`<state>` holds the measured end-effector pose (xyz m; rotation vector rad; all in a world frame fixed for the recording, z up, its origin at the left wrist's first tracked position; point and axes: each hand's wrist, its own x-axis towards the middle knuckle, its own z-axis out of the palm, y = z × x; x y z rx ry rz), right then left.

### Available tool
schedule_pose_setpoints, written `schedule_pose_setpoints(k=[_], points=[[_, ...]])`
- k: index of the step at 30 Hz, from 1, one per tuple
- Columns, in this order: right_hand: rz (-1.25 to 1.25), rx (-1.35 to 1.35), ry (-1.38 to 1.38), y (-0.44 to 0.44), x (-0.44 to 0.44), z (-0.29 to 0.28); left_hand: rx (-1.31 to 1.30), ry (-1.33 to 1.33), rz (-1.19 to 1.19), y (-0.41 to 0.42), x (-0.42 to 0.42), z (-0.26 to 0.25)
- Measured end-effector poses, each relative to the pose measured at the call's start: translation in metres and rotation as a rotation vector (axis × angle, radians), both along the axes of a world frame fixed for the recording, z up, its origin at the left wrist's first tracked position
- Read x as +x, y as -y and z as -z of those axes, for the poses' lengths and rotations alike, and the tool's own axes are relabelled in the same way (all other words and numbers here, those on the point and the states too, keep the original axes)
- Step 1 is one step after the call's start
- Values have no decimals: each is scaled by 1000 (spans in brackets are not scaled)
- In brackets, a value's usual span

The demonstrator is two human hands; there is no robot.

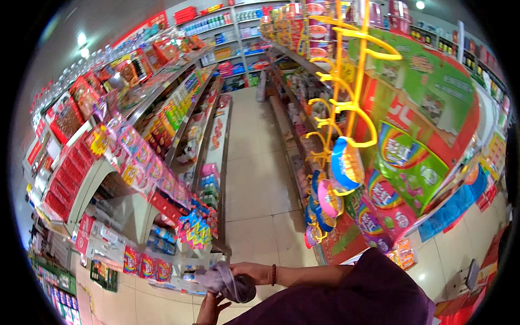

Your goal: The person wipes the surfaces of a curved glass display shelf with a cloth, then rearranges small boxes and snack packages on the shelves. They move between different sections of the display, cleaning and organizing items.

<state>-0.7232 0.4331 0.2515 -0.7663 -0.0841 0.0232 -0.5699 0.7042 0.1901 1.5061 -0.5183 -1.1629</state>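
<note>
A bunched, twisted grey-purple cloth is between my two hands at the bottom of the head view. My right hand, with a dark red bead bracelet on its wrist, reaches in from the right and grips the top of the bundle. Below the cloth, my left hand rises from the picture's bottom edge. Its fingertips meet the underside of the bundle, and some of its fingers are spread. A rounded dark part of the bundle hangs between the hands.
Snack shelves line the left of a tiled aisle. At the right, a yellow hanging rack holds small packs beside rainbow candy bags. Just left of my hands, hanging sweet packets edge a white display stand.
</note>
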Motion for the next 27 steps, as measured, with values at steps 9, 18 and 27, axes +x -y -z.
schedule_pose_setpoints(k=[9,18,27], points=[[424,-617,-56,-22,-95,-45,-67,-196,222,85,-11,-10],[650,-235,-198,-85,-137,20,-227,-15,313,53,-42,-68],[824,-54,-167,-169,-189,-41,-126,607,423,13,-34,-80]])
